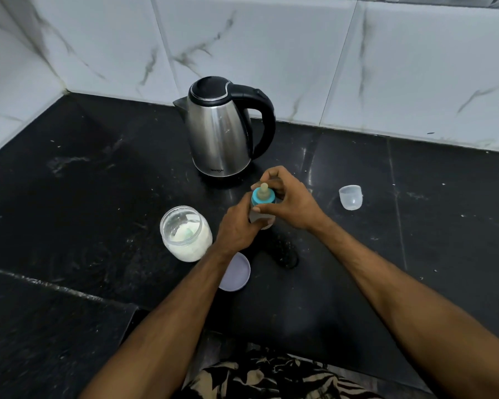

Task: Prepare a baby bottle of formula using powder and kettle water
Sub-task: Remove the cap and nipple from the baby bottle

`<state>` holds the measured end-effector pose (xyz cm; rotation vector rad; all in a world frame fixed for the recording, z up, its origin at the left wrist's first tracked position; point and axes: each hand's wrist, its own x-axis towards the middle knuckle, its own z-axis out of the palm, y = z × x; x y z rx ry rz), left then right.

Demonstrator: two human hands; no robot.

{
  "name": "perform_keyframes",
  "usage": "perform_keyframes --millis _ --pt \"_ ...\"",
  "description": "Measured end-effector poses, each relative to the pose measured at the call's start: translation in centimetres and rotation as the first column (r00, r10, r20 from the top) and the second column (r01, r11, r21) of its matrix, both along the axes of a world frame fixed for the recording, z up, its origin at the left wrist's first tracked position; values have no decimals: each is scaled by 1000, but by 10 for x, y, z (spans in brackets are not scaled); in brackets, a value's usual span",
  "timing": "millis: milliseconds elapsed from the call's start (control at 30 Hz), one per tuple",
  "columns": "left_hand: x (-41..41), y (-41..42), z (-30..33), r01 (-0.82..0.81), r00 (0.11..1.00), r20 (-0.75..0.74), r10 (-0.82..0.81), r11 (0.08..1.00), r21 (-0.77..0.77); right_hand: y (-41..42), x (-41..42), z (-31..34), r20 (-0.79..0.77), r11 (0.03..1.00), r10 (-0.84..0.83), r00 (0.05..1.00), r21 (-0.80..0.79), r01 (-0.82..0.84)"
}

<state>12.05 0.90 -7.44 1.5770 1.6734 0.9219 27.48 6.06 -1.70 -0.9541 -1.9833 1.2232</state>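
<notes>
Head view: left hand (236, 226) grips the light, probably slippery baby bottle (261, 218) mid-countertop; right hand (290, 201) pinches its teal collar (257, 200), the stiffest hold.

Obs.: my own body as the head camera records it.
My two forearms are bare from elbow to wrist, with no sleeves in view, and fine hair shows along them. My left hand (236, 226) and my right hand (288, 200) carry no ring, no watch, no band and no glove that I can make out. At the lower edge sits a strip of my garment (271, 375), dark cloth printed with pale leaf-like streaks (cut off by the frame, so type undetermined).
</notes>
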Motion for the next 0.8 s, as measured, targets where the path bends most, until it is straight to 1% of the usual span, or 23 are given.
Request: perform_keyframes --millis 67,133,167,200,267,333,367,400,500,567,600,633,733,800 --pt "-1 1 2 34 999 3 -34 999 -6 10 5 7 23 988 128 991 -86 -126" --pt "-2 1 3 49 999 9 -49 999 -8 14 5 13 121 981 188 975 -62 -181" --pt "-2 1 2 44 999 16 -43 999 -11 13 3 13 182 987 161 970 -8 -162" --pt "-2 1 2 31 999 24 -31 999 -12 8 1 11 234 992 96 968 62 -113" --pt "-2 0 0 12 1000 28 -12 1000 -10 -3 -7 5 277 979 -86 957 204 29" --pt "-1 0 -2 13 1000 19 -13 1000 -11 -11 -12 0 255 945 -220 942 294 142" --pt "-1 0 -2 16 1000 20 -15 1000 -13 -13 -13 -1 238 937 -237 942 313 156" --pt "-1 0 -1 19 1000 23 -18 1000 -14 -13 -12 -1 218 942 -216 952 302 145" --pt "-3 -1 -1 27 1000 13 -27 1000 -4 -9 -1 4 128 992 -31 991 127 15" --pt "-3 -1 -1 29 999 14 -29 1000 4 -6 6 5 137 996 45 990 71 -55" --pt "-2 -2 -1 29 999 22 -29 1000 7 -5 6 5 156 997 36 987 69 -47" --pt "-2 -2 -1 30 999 29 -31 999 11 -6 4 5 177 996 -10 984 87 -5" --pt "-2 -2 -1 30 999 25 -30 1000 9 -9 -3 3 205 961 -207 957 227 159" --pt "-1 -1 -1 26 999 33 -26 1000 2 -11 -6 3 192 948 -223 956 271 167"
